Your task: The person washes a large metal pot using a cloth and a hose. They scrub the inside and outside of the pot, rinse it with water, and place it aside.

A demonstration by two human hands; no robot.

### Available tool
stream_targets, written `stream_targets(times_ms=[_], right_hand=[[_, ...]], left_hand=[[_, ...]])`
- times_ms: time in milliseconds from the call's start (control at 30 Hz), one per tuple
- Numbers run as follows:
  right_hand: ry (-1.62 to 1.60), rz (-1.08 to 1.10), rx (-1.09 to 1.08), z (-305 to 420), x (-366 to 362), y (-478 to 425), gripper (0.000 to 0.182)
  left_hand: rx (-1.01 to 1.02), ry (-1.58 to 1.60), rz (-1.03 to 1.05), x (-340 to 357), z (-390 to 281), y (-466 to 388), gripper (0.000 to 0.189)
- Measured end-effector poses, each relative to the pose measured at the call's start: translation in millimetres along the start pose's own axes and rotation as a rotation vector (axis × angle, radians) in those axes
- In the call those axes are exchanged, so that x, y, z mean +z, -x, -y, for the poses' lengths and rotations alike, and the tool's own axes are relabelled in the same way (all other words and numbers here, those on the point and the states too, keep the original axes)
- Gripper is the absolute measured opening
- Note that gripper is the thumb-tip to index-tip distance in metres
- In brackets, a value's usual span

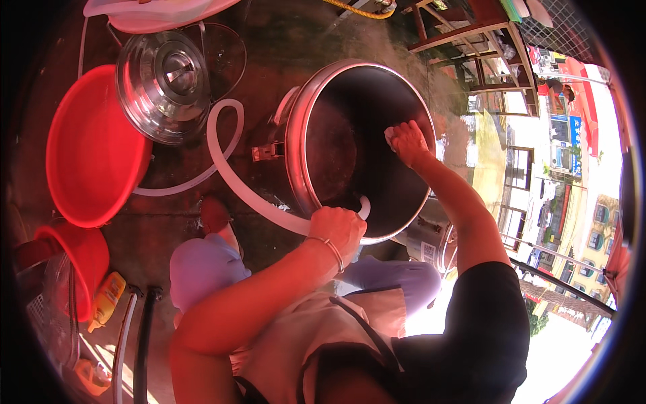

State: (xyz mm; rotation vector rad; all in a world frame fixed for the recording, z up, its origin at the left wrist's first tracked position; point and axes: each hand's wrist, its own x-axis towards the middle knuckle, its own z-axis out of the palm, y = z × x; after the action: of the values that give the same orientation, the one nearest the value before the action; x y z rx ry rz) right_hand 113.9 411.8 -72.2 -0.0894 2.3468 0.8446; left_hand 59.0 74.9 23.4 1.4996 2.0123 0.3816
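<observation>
A large metal pot (pixel 298 151) with a dark interior lies tipped before my knees, its mouth facing me. My left hand (pixel 339 232) grips a translucent white hose (pixel 272 214) at the lower part of the pot's rim. The hose end (pixel 364 207) pokes out past my fist into the pot. Inside the mouth, my right hand (pixel 408 144) is closed on a small whitish wad (pixel 389 137), perhaps a cloth or scrubber, against or close to the inner wall. Most of the wad is hidden by my fingers. A metal latch (pixel 268 151) sticks out from the pot's side.
At the left a red plastic basin (pixel 93 151) stands beside a shiny metal lid (pixel 164 86). Below are another red container (pixel 83 267) and a yellow bottle (pixel 107 300). A smaller metal vessel (pixel 429 240) stands behind my right forearm. A wooden frame (pixel 474 40) is at upper right.
</observation>
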Motion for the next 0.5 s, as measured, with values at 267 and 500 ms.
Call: stream_targets(times_ms=[267,500], right_hand=[[-0.085,0.171,-0.004,9,-20,15,0.027],[-0.320,0.371,-0.048,69,-7,40,0.022]], left_hand=[[0.002,-0.007,-0.039,-1,4,4,0.016],[0.010,-0.028,-0.051,9,6,-1,0.016]])
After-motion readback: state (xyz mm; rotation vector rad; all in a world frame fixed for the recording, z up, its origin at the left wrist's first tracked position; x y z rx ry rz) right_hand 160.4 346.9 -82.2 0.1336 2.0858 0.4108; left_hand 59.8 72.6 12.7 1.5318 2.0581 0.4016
